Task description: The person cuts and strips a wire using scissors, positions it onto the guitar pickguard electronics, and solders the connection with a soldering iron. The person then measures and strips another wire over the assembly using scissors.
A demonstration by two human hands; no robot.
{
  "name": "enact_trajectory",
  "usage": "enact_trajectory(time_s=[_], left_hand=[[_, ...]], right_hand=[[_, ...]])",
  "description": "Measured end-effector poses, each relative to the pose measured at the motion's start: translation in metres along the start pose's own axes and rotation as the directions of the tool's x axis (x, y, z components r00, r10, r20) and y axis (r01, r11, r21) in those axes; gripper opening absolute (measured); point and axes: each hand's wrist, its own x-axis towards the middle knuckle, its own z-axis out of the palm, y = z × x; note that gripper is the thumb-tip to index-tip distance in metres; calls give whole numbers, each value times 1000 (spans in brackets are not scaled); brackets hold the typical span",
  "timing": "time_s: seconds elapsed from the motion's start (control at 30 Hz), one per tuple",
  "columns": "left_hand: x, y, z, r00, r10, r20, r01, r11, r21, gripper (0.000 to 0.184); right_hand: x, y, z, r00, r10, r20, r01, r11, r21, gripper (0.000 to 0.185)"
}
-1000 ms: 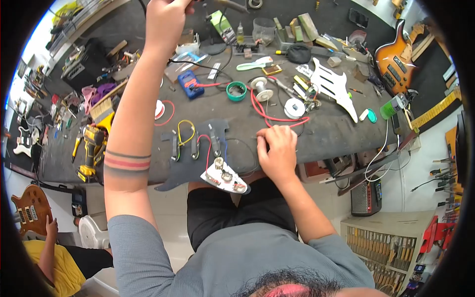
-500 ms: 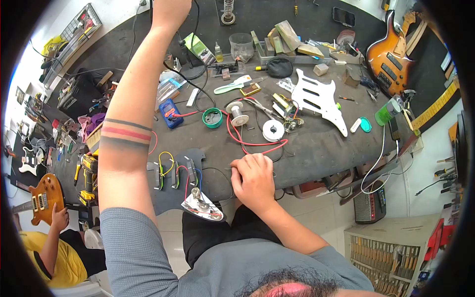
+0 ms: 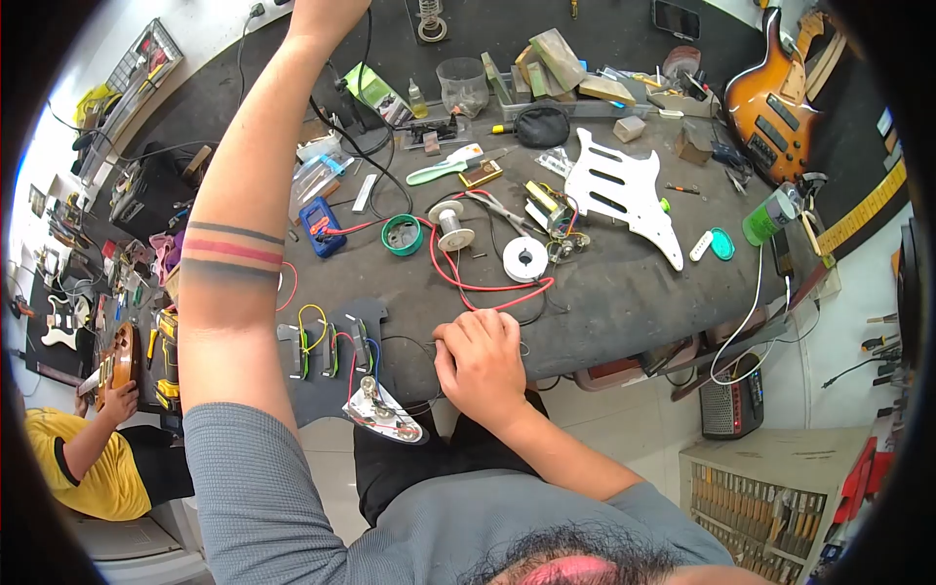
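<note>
One dark pickguard (image 3: 336,390) on desk (image 3: 624,312), control end toward person. Right hand (image 3: 478,363) nearer, just right of pickguard, fingers curled, grip unclear; left hand (image 3: 331,14) well beyond it, fingers out of frame.

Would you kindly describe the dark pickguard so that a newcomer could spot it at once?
On the dark workbench, look along the near edge, left of the person's right hand. The dark pickguard lies there. Unlike the bare white pickguard farther back, it carries three pickups.

The top edge crops the left hand (image 3: 328,14), apparently hiding its fingertips.
</note>
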Motion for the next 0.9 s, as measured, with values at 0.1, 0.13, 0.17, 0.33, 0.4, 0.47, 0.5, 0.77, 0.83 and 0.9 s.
enact_trajectory(time_s=[0.1,0.13,0.17,0.33,0.4,0.47,0.5,0.77,0.83,0.9], left_hand=[[-2,0,3,998,38,-45,-36,998,48,27],[-2,-1,4,997,54,-55,-51,997,64,27],[-3,-2,5,999,20,-45,-19,1000,15,28],[-5,12,7,998,50,26,-53,992,119,28],[-6,21,6,997,62,55,-70,985,161,28],[-4,24,7,995,86,58,-93,986,140,28],[-3,23,7,993,106,47,-110,989,97,28],[19,23,34,979,202,-33,-193,965,179,34],[17,28,31,992,118,54,-128,961,244,36],[16,29,34,994,47,98,-73,958,277,39]], right_hand=[[-1,1,1,1000,-13,0,13,1000,-1,16],[-2,2,1,1000,-14,4,14,1000,6,16],[-2,2,0,1000,-16,9,16,1000,13,16],[-2,3,-1,1000,-24,21,23,999,24,16],[-2,3,-1,999,-30,24,29,999,32,16],[-2,4,-2,999,-36,23,35,998,44,16],[-1,5,-2,999,-39,22,38,998,46,16],[-3,6,-2,998,-48,38,46,997,63,17],[-4,6,-4,998,-49,40,46,996,79,17],[-2,8,-4,998,-48,30,45,995,86,18]])
